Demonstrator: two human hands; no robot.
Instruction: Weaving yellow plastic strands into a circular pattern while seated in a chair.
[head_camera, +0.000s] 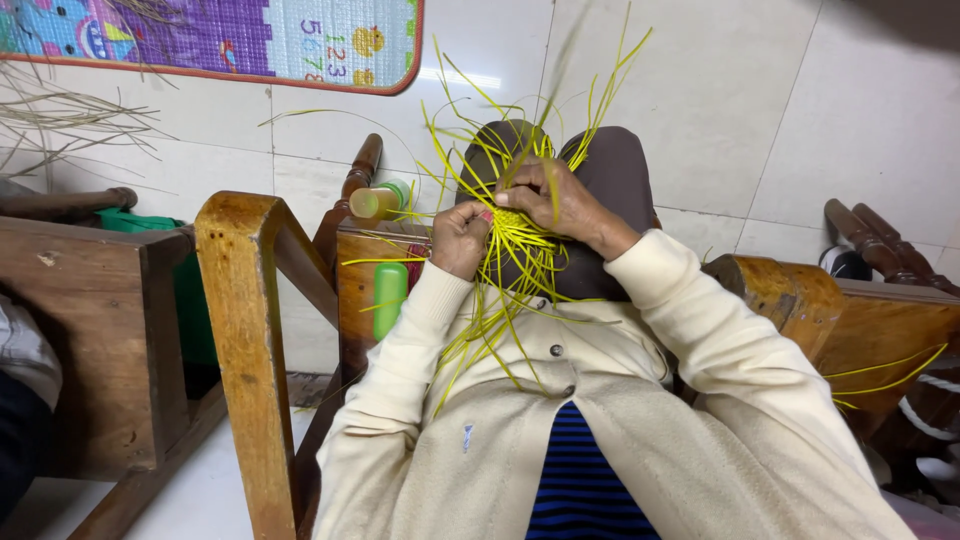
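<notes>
Two bare hands work above the lap of a person seated in a wooden chair, wearing a cream cardigan (640, 440) over a top striped blue and black. Both cream sleeves rise toward the knees, which are covered in dark brown cloth. The left hand (460, 240) is curled into a loose fist, fingers closed around a bunch of yellow strips (515, 245). The right hand (555, 200) lies over the top of the same bunch, fingers bent and pressing on a small woven patch where the strips cross. Loose ends of the strips spray upward past the knees and trail down onto the cardigan.

Just left of the hands, by the chair's arm (245, 330), hangs a green plastic cylinder (389, 296), and above it a small yellowish bottle with a green cap (380, 200). Farther left stands another wooden chair (90, 330) with something green behind it.

Beyond lies a pale tiled floor (760, 110). At its far edge sits a foam play mat (210, 40), red-bordered, with purple, blue and white panels bearing printed figures. Dry straw (60, 115) lies beside it.
</notes>
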